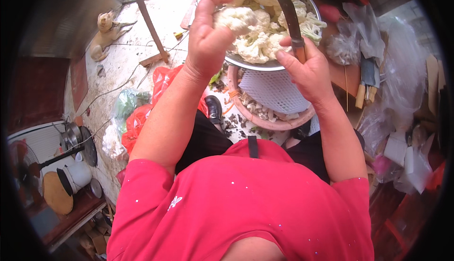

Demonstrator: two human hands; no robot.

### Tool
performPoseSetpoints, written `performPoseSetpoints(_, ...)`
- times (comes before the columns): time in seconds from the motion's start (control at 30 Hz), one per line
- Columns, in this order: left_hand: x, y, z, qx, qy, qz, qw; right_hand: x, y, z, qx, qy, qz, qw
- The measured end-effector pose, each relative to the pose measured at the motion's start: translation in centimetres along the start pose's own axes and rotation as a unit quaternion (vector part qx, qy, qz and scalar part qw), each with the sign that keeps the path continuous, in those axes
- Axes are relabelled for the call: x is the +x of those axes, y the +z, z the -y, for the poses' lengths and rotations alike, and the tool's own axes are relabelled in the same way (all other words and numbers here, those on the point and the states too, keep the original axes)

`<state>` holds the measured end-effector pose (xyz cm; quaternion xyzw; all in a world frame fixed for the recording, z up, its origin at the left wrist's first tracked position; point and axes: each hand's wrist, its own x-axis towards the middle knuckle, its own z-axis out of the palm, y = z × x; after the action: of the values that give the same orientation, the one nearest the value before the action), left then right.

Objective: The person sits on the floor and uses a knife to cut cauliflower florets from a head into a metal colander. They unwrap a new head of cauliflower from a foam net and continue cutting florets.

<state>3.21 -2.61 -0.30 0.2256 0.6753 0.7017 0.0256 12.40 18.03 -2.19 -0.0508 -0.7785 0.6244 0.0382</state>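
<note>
My left hand [211,35] grips a piece of cauliflower [234,19] above the left side of a metal colander [248,65]. More cauliflower florets [255,48] fill the colander. My right hand [312,67] is closed around the wooden handle of a knife [291,16], whose dark, curved blade points away from me over the colander. The tip of the blade lies at the picture's upper rim. Below the colander stands a round pinkish tub [248,113] with cut scraps and a white foam net [276,90] in it.
Red plastic bags [138,122] and a clear bag with greens [129,101] lie on the floor at left, near my shoe [214,109]. Farther off lies a dog [106,35], beside a wooden leg [149,19]. Plastic bags [400,65] and wooden-handled tools [360,96] hang at right.
</note>
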Motion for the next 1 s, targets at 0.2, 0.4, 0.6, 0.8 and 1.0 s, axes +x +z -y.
performPoseSetpoints(0.2, -1.0, 2.3, 1.3, 0.185, 0.135, 0.112, 0.967, 0.0, 0.5, 2.1, 0.144, 0.052, 0.046, 0.987)
performPoseSetpoints(0.4, -0.8, 2.9, 0.4, -0.011, -0.059, 0.095, 0.994, 0.6, -0.1, 1.6, 0.262, 0.127, 0.015, 0.956)
performPoseSetpoints(0.6, 0.2, 1.8, 2.1, -0.278, -0.249, -0.025, 0.927, 2.1, -0.1, 0.3, 0.368, 0.145, -0.058, 0.916)
performPoseSetpoints(0.8, 0.9, 0.1, 2.1, -0.36, -0.289, 0.015, 0.887, 4.5, -0.1, -1.1, 0.201, 0.134, -0.102, 0.965)
performPoseSetpoints(1.0, 1.1, -1.2, 2.8, -0.38, -0.245, 0.043, 0.891, 2.9, 0.5, -0.6, 0.059, 0.064, -0.038, 0.996)
